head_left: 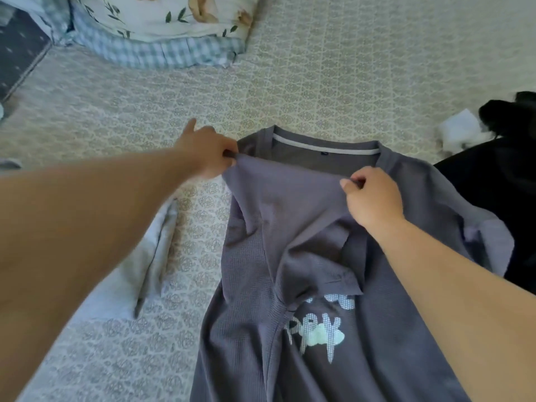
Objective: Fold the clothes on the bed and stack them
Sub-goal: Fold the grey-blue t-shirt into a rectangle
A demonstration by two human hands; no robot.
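Head view: both hands (210, 150) (372, 197) pinching shirt (377, 329).

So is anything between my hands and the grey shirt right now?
No. Both hands already hold the grey shirt: the left hand pinches the fabric at the shoulder by the collar, and the right hand pinches a fold further right. Nothing lies over the shirt between them.

Two hands are in view, the left hand (207, 150) and the right hand (372, 198), both pinching one grey T-shirt (261, 271). One black garment (493, 181) lies beyond the right hand, one white cloth (459, 132) above it. One floral pillow (162, 15) sits far above the left hand; one pale grey garment (145, 265) lies below it.
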